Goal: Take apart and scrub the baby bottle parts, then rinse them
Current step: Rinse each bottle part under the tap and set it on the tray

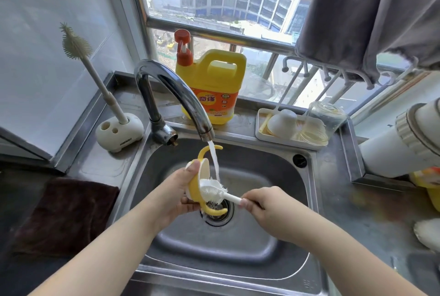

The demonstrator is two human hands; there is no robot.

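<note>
Over the steel sink (pixel 281 176) my left hand (pixel 176 191) grips a yellow bottle collar with two curved handles (pixel 202 176). Water runs from the chrome tap (pixel 176 95) past the collar. My right hand (pixel 264 207) pinches the white handle of a small bristled brush (pixel 212 189), whose head lies against the collar's lower rim. On a white tray (pixel 259 132) at the back right lie a white cap (pixel 283 120), a clear bottle body (pixel 326 117) and other bottle parts.
A yellow detergent jug with a red pump (pixel 212 83) stands on the window ledge behind the tap. A long bottle brush (pixel 95 69) stands in a white holder at the back left. A dark cloth (pixel 66 214) lies left of the sink. The drain strainer (pixel 217 212) sits below my hands.
</note>
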